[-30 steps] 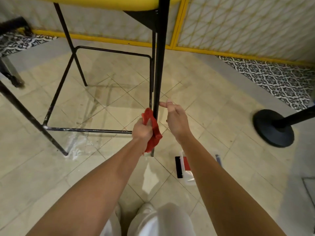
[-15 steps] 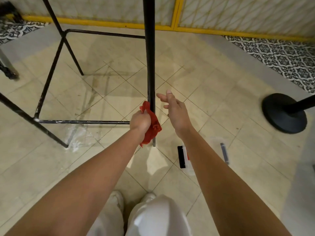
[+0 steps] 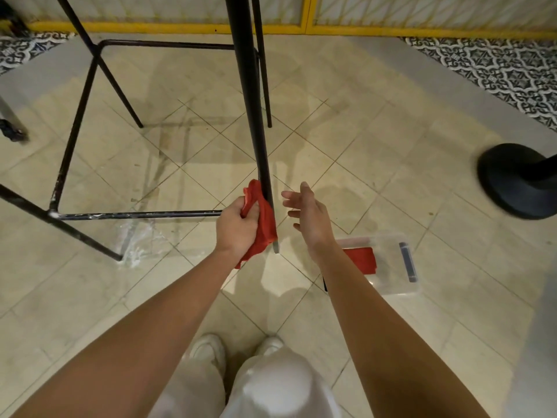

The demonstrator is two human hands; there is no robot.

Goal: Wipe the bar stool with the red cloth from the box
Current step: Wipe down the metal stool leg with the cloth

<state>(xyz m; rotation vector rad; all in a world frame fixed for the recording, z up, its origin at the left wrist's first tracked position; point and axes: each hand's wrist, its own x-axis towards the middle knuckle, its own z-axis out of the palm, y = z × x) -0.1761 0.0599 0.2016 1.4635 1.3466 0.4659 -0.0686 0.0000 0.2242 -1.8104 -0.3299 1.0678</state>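
Note:
The bar stool's black metal frame fills the upper left; its near front leg runs down to the tiled floor at the centre. My left hand grips the red cloth and holds it wrapped against the lowest part of that leg, just above its foot. My right hand hovers just right of the leg with fingers spread, touching nothing. The clear plastic box lies on the floor to the right, behind my right forearm, with another red cloth inside. The stool's seat is out of view.
The stool's footrest bars run left from the leg, with whitish smears on the floor beneath them. A black round stanchion base stands at the right. A yellow-trimmed wall closes the back. My shoes and knee are at the bottom.
My left hand has slid the red cloth down the leg to near its foot. My right hand has opened and moved away from the leg. The view has tilted down.

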